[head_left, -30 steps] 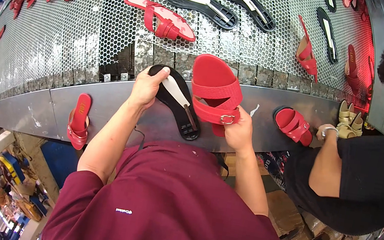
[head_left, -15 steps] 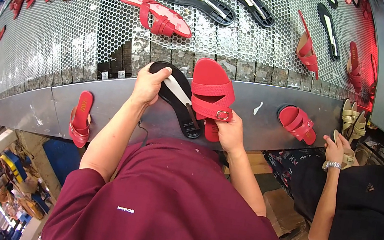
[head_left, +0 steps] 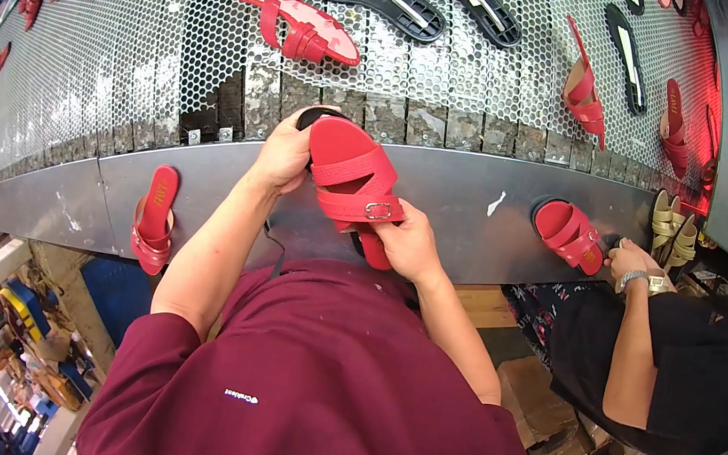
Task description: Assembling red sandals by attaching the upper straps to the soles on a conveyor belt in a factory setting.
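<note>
Over the metal edge in front of me, a red strappy sandal upper with a small buckle [head_left: 338, 149] lies on top of a black shoe sole [head_left: 323, 113]. Only the sole's toe rim and a bit near the heel show; the rest is covered. My left hand [head_left: 282, 155] is closed around the toe end, gripping the sole. Wrapped around the heel half of the red upper, its thumb by the buckle strap, is my right hand [head_left: 409, 242].
A metal ledge [head_left: 472, 207] borders the mesh conveyor [head_left: 146, 69]. On the mesh lie a red upper [head_left: 309, 33] and black soles [head_left: 371, 2]. One red sandal [head_left: 158, 219] rests left on the ledge, another [head_left: 563, 231] right. A co-worker's hand [head_left: 630, 260] is close to the latter.
The red upper has moved left over the black sole, which was beside it and bare. The co-worker's hands have shifted left toward the ledge sandal. Another person's hand has appeared at upper left.
</note>
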`<state>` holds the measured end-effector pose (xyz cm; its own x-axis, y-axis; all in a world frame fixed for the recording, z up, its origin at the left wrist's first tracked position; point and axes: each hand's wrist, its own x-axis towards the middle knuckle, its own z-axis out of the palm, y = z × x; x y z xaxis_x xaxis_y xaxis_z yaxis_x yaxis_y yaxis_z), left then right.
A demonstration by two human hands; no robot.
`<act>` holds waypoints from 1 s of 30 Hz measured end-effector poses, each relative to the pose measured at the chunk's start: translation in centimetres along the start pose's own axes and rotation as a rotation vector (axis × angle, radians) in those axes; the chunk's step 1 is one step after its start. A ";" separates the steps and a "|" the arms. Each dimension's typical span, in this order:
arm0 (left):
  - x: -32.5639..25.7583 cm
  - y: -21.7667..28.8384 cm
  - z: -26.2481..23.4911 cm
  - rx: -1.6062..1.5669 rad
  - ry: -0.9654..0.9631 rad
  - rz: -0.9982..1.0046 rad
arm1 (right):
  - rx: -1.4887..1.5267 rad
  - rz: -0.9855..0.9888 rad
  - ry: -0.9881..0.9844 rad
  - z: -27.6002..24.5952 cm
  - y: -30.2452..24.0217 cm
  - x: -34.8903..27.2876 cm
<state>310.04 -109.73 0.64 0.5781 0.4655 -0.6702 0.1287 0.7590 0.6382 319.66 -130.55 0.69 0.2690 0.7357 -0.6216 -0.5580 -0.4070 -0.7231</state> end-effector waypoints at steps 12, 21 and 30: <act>-0.6 -0.3 0.8 -0.247 -0.242 -0.028 | -0.087 0.014 -0.011 -0.9 0.0 -0.1; -1.0 -0.6 1.5 -0.143 -0.273 0.034 | 0.056 -0.010 -0.009 -1.8 -0.2 -0.3; -0.8 0.1 2.8 0.021 -0.191 -0.041 | 0.060 0.002 -0.034 -3.0 -0.2 -0.5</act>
<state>311.82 -111.31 2.31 0.7143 0.3379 -0.6128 0.1707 0.7651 0.6209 321.97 -132.45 0.20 0.2415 0.7533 -0.6117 -0.6047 -0.3762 -0.7020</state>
